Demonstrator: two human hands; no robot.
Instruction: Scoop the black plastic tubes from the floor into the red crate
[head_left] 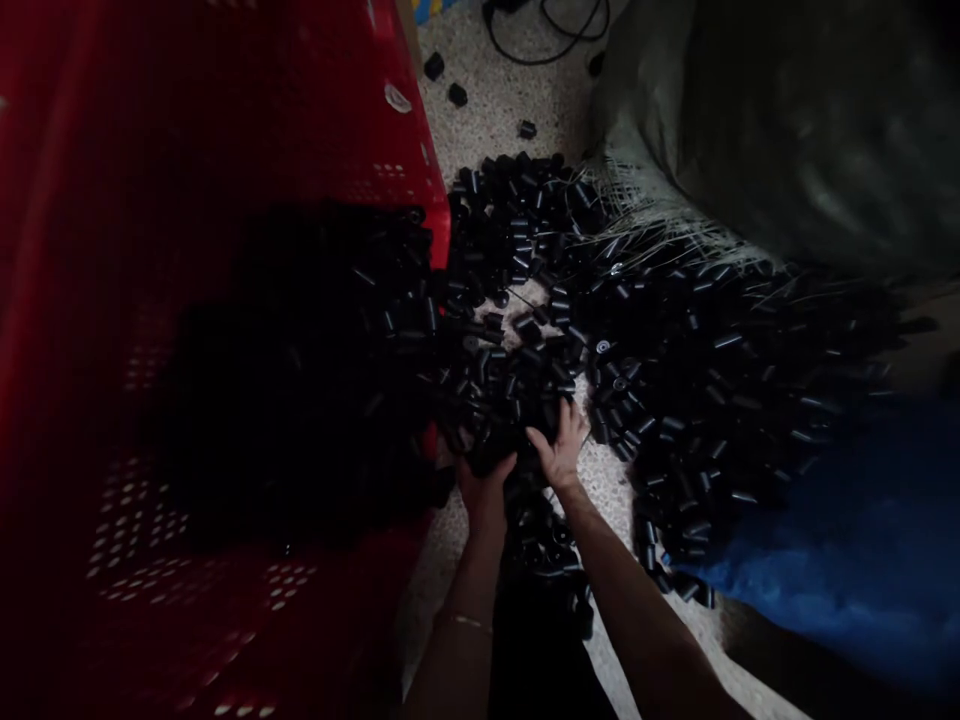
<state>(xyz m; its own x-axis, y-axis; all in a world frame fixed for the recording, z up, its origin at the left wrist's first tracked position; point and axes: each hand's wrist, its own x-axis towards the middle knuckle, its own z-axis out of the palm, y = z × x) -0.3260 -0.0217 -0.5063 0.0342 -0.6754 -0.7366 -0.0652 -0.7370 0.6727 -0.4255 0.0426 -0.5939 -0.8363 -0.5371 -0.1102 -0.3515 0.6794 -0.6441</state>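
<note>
Small black cylindrical plastic pieces (517, 375) lie in a dense pile on the floor before me, some with a round hole or ring at the end. My right hand (561, 450) presses against the near right side of the pile, its thumb and fingers spread. At the near left side is my left hand (481, 485), thumb stretched out; its other fingers are largely hidden in shadow and behind pieces. The two hands flank a heap of the pieces between them. A red plastic crate (439, 200) with perforated walls, lying close on the left, holds a dark mass of similar pieces.
A large greenish woven sack (750, 130) with a frayed edge stands at the upper right, over more pieces. Blue fabric (840, 560) is at the lower right. A black cable (555, 55) and a few loose pieces lie on the speckled floor (480, 135) at the back.
</note>
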